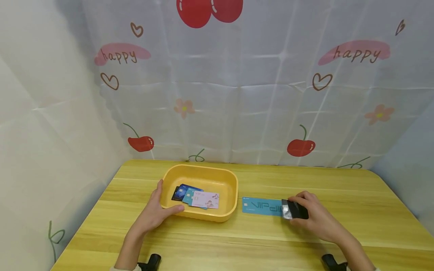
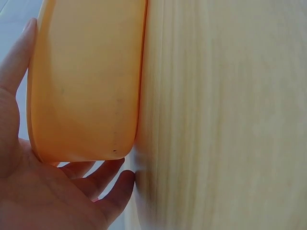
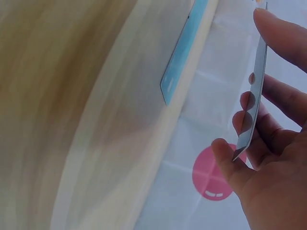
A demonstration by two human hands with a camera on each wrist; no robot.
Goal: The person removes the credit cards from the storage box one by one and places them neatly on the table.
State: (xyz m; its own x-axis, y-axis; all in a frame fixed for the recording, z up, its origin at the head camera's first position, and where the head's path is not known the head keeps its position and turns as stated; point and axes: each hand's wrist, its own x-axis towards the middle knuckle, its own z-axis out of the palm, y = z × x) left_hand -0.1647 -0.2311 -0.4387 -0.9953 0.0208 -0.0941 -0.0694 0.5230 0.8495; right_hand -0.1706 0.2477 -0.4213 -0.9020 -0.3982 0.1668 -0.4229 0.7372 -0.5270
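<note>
A yellow plastic basket stands left of centre on the table. My left hand holds its left end, thumb on the near rim; in the left wrist view the fingers bend around the end wall. Inside the basket several cards overlap, with a pale pink VIP card on top of blue and dark ones. My right hand pinches a thin dark card, shiny at its left part, between thumb and fingers. This card is raised and tilted beside a light-blue VIP card lying on the table, whose right end it hides.
The wood-grain table carries all of this. A white curtain printed with cherries, hearts and flowers hangs behind its far edge. White sheeting is also at the left side.
</note>
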